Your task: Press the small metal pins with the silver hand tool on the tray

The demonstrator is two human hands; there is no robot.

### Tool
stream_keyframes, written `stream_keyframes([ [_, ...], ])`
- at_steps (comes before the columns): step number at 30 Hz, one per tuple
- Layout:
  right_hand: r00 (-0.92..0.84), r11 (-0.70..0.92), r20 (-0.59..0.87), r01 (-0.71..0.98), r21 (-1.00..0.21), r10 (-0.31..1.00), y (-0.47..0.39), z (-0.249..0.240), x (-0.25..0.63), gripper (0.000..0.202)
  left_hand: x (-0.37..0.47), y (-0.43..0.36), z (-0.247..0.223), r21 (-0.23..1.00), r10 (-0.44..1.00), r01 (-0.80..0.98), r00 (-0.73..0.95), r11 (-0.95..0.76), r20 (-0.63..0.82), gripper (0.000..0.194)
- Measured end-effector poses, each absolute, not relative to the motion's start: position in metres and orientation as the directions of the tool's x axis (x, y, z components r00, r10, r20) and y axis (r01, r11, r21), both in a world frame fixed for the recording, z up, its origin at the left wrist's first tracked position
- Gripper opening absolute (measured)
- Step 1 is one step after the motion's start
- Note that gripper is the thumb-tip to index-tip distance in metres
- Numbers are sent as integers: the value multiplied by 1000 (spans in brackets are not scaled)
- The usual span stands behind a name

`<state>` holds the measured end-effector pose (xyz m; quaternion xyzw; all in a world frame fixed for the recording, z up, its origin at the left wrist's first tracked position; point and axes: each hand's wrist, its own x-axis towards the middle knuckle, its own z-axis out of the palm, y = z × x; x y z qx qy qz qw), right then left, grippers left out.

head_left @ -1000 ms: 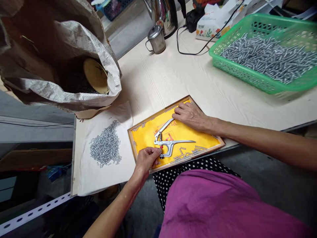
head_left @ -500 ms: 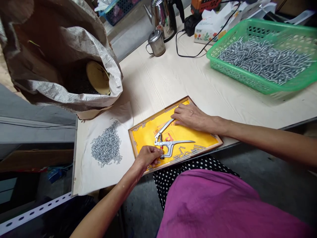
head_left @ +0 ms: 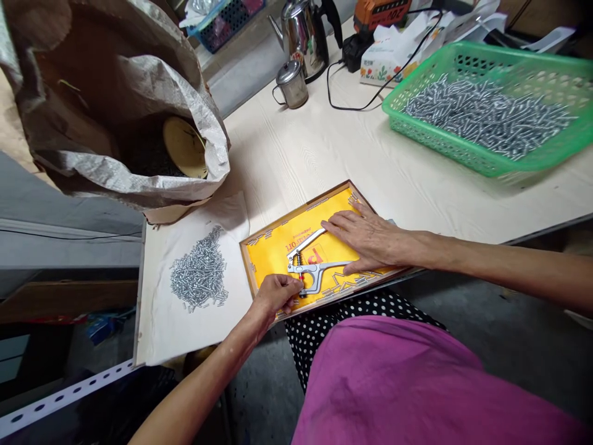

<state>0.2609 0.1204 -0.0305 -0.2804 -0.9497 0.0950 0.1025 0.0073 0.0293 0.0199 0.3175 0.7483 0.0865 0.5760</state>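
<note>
Worktable (head_left: 324, 154): pale, wood-grained, running from near left to far right; a kettle (head_left: 303, 40), a lidded cup (head_left: 293, 89) and a tissue box (head_left: 384, 65) stand at its far side.
Green basket (head_left: 430, 147): at the far right, heaped with short silvery metal pieces (head_left: 486, 114).
Sack (head_left: 176, 83): gaping at the far left, with a yellow bowl (head_left: 183, 148) inside.
White cloth (head_left: 162, 334): at the near left, under a pile of tiny metal pieces (head_left: 199, 272).
Tray (head_left: 294, 212): at the near edge, set askew, lined in yellow; small strips of metal (head_left: 345, 284) lie loose along its near side.
Pliers (head_left: 316, 270): lying in the tray between the hands, handles apart and pointing right, head to the left, with a red part (head_left: 301, 278) at the head.
Left hand (head_left: 277, 293): thumb and forefinger pressed together at the pliers' head; whether anything small sits between them, I cannot tell.
Right hand (head_left: 370, 238): palm down, spread across the handle ends, fingertips at the far handle and thumb by the near one.
Step in hand: seemingly lining something up at the head while the right hand takes the handles.
Next move: likely calls for a steady left pinch, fingertips clear of the head, and an even closing of both handles.
</note>
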Motion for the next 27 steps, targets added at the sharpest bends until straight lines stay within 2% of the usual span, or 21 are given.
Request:
stream_keyframes([
  [2,-812,819,151,528,-223,564,119,-29,259,88,6,26,20,481,587,439,-140,759,-798,41],
  [4,-804,812,144,545,-209,577,117,-28,258,77,7,23,22,477,694,604,-184,638,-696,37],
  [6,-807,810,123,548,-209,577,115,-26,255,63,10,20,23,450,867,797,-175,403,-467,30],
  [8,-816,814,105,538,-218,568,114,-22,253,49,17,21,24,383,974,915,-47,131,-221,24],
  [10,-820,816,103,533,-222,563,113,-19,250,42,25,28,20,310,986,946,132,-96,-98,40],
  [12,-815,814,112,539,-215,569,113,-17,247,42,31,38,15,255,957,935,277,-248,-82,60],
  [15,-810,816,133,543,-196,571,114,-19,245,44,36,52,9,212,921,921,361,-326,-150,64],
  [18,-809,826,175,532,-188,561,114,-27,245,35,41,57,8,164,913,930,356,-328,-197,52],
  [22,-821,847,219,487,-213,527,111,-38,243,8,51,52,9,140,907,936,347,-322,-237,21],
  [24,-834,859,222,462,-220,506,110,-41,242,11,53,50,8,149,909,940,337,-309,-246,16],
  [27,-826,857,234,477,-195,513,112,-42,240,8,46,53,6,202,921,940,319,-277,-224,22],
])
